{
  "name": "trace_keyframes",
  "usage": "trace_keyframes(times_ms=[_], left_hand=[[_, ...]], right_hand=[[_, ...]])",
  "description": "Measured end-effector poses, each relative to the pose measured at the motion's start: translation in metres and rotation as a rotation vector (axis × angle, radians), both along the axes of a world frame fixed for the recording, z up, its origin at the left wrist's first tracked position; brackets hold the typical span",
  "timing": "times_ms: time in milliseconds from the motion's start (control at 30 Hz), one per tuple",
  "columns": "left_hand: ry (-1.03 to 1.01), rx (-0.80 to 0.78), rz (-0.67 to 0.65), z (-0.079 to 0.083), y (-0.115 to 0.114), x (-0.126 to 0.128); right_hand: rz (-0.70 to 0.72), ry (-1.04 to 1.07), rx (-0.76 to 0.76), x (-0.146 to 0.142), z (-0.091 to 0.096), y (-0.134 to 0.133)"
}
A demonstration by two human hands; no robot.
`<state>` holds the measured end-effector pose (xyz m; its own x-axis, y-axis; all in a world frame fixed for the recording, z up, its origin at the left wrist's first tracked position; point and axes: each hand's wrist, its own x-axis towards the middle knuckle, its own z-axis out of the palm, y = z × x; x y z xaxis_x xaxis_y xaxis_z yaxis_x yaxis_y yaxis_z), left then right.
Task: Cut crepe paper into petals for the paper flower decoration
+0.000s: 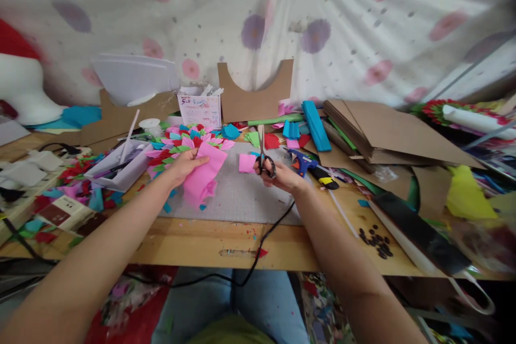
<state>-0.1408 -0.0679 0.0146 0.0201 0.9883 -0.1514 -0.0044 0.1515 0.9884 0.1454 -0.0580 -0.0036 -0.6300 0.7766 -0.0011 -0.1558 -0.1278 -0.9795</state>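
Observation:
My left hand [184,166] is closed on a sheet of pink crepe paper [205,174], which hangs down with a curled lower edge over the grey cutting mat [237,199]. In my right hand [278,176] is a pair of scissors [263,153] with dark handles, its blades pointing up and away from me. A small folded pink paper piece [246,163] lies on the mat between my hands, close to the scissors. Behind the left hand sits a cluster of pink, red, green and blue paper petals [189,137].
A blue glue gun [301,162] and a yellow-black cutter [324,177] lie right of my right hand. Cardboard sheets [387,129] are stacked at the right. A white tray [135,166] of pens stands left. A black cable [262,242] crosses the table's front edge.

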Motion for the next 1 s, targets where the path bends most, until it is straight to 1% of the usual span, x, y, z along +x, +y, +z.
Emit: trace_keyframes(times_ms=[133,167,233,367,500,800,1000], left_hand=[[-0.008,-0.015,-0.028,-0.006,0.001,0.0],[-0.005,-0.016,-0.032,-0.006,0.002,0.0],[-0.005,-0.015,-0.031,-0.006,0.002,0.001],[-0.023,-0.022,-0.027,-0.004,0.004,0.005],[0.0,-0.029,-0.017,-0.005,0.004,0.007],[-0.026,0.002,-0.032,-0.012,0.002,0.009],[0.029,0.027,-0.081,-0.018,0.005,0.013]], right_hand=[[0.295,-0.015,-0.031,-0.009,-0.016,-0.007],[0.346,-0.022,-0.034,-0.009,-0.018,-0.008],[0.399,-0.039,-0.039,-0.008,-0.021,-0.009],[0.445,-0.071,-0.074,-0.009,-0.022,-0.009],[0.482,-0.068,-0.114,-0.011,-0.02,-0.01],[0.496,-0.089,-0.166,-0.012,-0.022,-0.012],[0.487,-0.082,-0.218,-0.019,-0.018,-0.016]])
